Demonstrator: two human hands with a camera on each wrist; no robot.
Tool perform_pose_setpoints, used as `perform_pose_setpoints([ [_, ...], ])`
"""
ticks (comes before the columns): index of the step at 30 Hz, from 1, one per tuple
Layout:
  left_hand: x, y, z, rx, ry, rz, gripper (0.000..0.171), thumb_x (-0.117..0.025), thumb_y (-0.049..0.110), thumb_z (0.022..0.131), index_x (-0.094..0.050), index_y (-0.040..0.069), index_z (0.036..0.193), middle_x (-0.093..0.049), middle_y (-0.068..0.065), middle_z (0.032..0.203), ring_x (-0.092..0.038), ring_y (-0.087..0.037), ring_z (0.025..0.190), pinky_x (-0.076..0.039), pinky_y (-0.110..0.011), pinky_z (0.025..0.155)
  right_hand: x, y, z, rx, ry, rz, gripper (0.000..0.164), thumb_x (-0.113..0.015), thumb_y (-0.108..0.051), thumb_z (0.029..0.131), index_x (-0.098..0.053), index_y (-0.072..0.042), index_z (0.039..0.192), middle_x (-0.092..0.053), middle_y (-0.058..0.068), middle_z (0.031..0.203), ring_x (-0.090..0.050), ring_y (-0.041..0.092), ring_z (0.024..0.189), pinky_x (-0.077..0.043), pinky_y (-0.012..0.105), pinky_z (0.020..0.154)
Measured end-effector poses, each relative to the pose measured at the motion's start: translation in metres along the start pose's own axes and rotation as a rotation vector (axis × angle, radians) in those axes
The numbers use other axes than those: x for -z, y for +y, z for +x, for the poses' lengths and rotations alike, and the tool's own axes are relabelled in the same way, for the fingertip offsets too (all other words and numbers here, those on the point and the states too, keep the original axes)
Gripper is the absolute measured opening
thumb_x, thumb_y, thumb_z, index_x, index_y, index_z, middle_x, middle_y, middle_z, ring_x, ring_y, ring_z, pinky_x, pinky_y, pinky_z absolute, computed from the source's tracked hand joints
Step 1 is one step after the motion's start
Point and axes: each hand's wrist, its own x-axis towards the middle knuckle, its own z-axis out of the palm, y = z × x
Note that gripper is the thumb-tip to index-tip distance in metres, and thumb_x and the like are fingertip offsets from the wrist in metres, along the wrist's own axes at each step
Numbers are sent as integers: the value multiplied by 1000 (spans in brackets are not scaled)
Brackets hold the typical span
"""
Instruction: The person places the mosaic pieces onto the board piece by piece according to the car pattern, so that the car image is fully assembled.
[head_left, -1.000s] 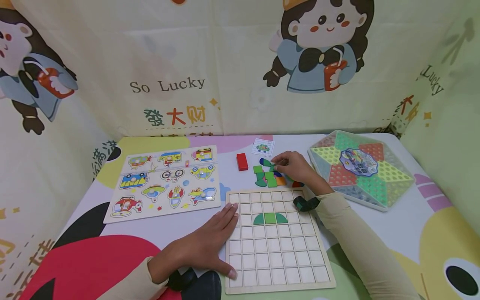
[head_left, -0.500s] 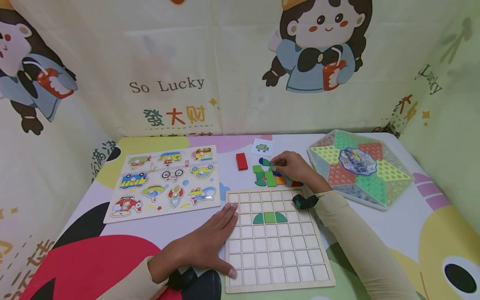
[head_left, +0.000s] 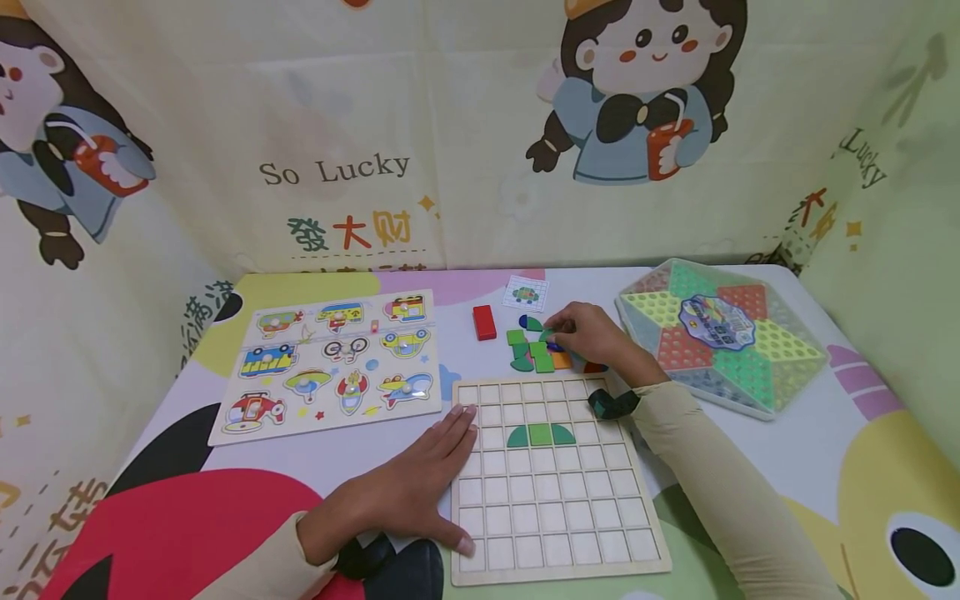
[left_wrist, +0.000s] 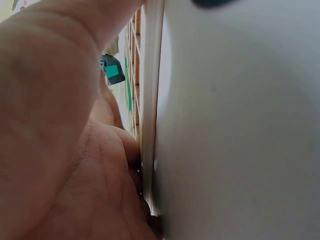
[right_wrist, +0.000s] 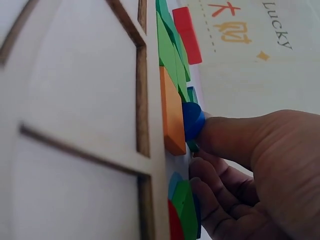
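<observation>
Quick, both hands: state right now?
Left hand: open, on the left edge of the grid board.
Right hand: among the loose pieces; cannot tell whether holding one.

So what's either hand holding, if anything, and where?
Left hand: nothing, it rests on the wooden grid board. Whether the right hand pinches the blue rounded piece is unclear.
</observation>
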Motion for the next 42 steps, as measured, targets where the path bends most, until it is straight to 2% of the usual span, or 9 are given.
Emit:
perform_pose_setpoints([
  [9, 0, 1, 0, 2, 5, -2, 125, -68, 74, 67, -12, 8, 157, 10, -1, 163, 13, -21, 146, -8, -48, 116, 2, -2, -3, -11, -13, -2, 22, -69, -10, 91, -71, -1, 111, -59, 11, 100, -53, 23, 83, -45, 36, 71],
  [19, 0, 0, -1, -3, 3, 2, 125, -68, 74, 68, -11, 7, 156, 11, -2, 162, 14, -21, 146, -9, -48, 116, -1, 5, -6, -10, 47, 90, 12, -69, -7, 90, -70, -4, 102, -68, 10, 97, -59, 26, 89, -49, 42, 84],
  [23, 0, 0, -1, -2, 2, -4, 125, -68, 74, 68, -11, 7, 156, 11, -1, 162, 14, -20, 146, -8, -48, 116, -1, 7, -7, 12, 79, 89, 16, -67, -5, 91, -69, -3, 107, -67, 11, 98, -59, 26, 89, -49, 43, 83],
  [28, 0, 1, -1, -1, 2, -3, 125, -68, 74, 68, -11, 7, 156, 11, -1, 162, 14, -20, 146, -8, -48, 116, 1, 6, -9, -7, 101, 79, 18, -65, -4, 92, -69, -1, 109, -67, 14, 106, -61, 26, 93, -50, 43, 86],
  [33, 0, 1, -1, -1, 1, -3, 125, -68, 74, 68, -10, 7, 156, 11, -1, 162, 14, -20, 146, -8, -48, 116, 3, 2, -11, -36, 101, 90, 15, -65, -5, 93, -71, -2, 106, -67, 14, 110, -62, 27, 96, -51, 43, 88],
  [42, 1, 1, -1, 0, 2, -1, 125, -68, 75, 68, -11, 8, 157, 11, -1, 162, 14, -21, 146, -8, -48, 116, 7, -13, -19, 24, 95, 138, 15, -67, -4, 92, -72, -3, 106, -69, 10, 105, -64, 24, 91, -53, 40, 84],
])
